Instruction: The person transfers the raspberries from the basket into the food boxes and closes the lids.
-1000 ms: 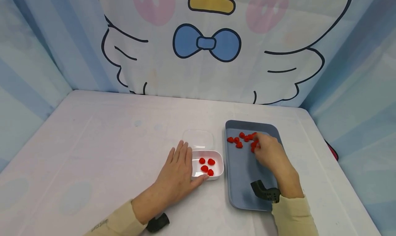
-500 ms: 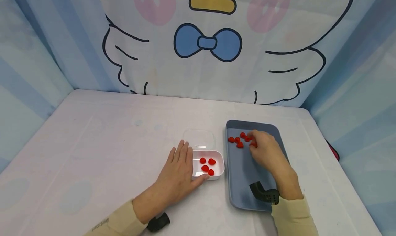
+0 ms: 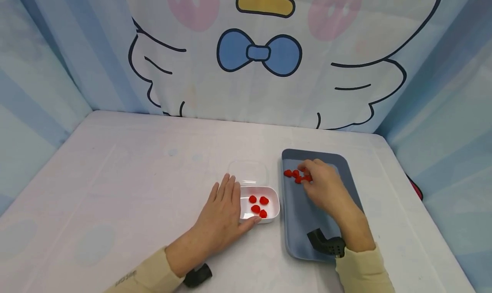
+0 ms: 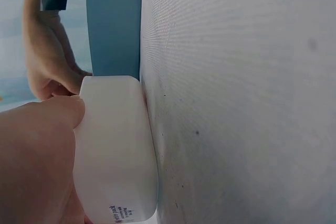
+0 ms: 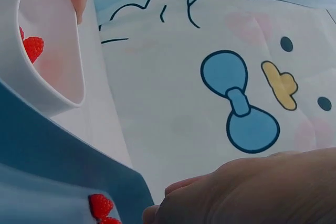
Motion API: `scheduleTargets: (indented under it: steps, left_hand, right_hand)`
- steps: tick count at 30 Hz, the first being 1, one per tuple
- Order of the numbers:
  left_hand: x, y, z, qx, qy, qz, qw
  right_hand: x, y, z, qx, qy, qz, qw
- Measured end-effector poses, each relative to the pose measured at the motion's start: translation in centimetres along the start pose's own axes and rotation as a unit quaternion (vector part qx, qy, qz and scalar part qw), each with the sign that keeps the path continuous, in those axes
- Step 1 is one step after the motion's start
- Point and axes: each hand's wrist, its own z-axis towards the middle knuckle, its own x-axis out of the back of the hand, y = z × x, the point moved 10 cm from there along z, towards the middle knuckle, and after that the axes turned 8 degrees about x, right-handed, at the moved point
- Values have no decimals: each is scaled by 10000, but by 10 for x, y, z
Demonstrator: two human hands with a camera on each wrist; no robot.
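My left hand (image 3: 220,214) lies along the left side of a small white box (image 3: 274,204), fingers straight and thumb over its near edge. Several red raspberries (image 3: 255,209) lie inside the box; the left wrist view shows its outer wall (image 4: 115,150) beside the thumb. Over the far part of a blue-grey tray (image 3: 307,229), my right hand (image 3: 324,186) curls thumb and fingers around raspberries (image 3: 306,178). More raspberries (image 3: 288,173) lie just left of its fingertips. Part of what the right hand holds is hidden beneath the fingers.
A clear plastic lid (image 3: 247,171) lies behind the white box. The tray stands close to the box's right side. A white cloth (image 3: 134,177) covers the table, and a printed curtain (image 3: 250,92) hangs along its back edge.
My right hand has slid left across the tray toward the remaining raspberries; the ones that showed at its fingertips are now partly covered. My left hand and the box stay in place.
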Motion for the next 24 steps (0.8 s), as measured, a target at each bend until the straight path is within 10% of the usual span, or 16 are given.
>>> scheduleTargets:
  steps: [24]
  left_hand:
    - [0, 1, 2, -3, -13, -4, 10000]
  right_hand:
    - [6, -36, -3, 793, 349, 83, 9962]
